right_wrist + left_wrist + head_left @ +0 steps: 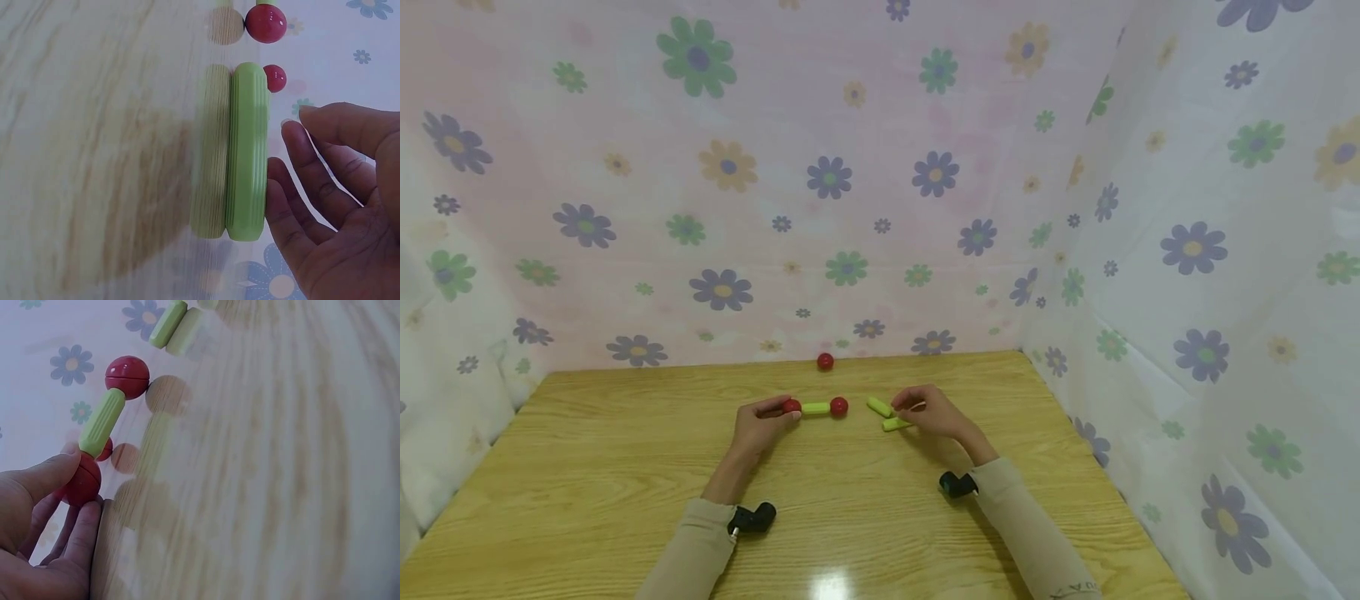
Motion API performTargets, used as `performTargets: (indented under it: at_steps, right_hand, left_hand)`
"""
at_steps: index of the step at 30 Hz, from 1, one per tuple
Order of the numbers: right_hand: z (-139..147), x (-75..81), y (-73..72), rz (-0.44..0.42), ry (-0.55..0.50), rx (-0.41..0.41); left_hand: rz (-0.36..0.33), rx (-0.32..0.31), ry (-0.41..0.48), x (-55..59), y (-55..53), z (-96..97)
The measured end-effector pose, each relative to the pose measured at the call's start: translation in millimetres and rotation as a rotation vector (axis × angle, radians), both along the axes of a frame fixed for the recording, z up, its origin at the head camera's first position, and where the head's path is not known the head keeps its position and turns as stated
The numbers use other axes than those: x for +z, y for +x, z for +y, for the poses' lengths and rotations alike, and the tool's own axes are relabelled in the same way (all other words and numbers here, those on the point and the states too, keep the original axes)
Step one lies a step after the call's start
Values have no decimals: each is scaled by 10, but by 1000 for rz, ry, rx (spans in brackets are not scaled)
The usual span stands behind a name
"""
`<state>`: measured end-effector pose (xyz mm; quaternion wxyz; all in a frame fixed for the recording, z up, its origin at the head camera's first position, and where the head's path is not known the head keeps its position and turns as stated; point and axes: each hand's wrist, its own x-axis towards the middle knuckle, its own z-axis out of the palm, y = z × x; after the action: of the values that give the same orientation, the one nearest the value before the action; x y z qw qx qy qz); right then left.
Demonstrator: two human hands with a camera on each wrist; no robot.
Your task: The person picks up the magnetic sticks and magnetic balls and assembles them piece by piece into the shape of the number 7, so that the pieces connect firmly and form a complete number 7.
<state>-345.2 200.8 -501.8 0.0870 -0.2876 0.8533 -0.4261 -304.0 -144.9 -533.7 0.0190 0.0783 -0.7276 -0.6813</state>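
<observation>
Red ball [85, 482] inside left grip [760, 428]

Left hand [760, 427] pinches red ball [792, 407] on rod [815, 408]; right hand [929, 411] near green rods [879, 407].

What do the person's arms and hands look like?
The left sleeve and right sleeve are plain beige; the right has dark lettering, too small to read. A black camera sits by each cuff, left and right. Both hands are bare, without gloves.
</observation>
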Motion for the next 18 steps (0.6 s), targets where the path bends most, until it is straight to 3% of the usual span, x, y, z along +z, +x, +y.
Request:
performTargets:
  at_steps: [18]
  right_hand:
    - [107, -6, 56, 36, -8, 66]
  left_hand:
    - [2, 2, -15, -14, 6, 1]
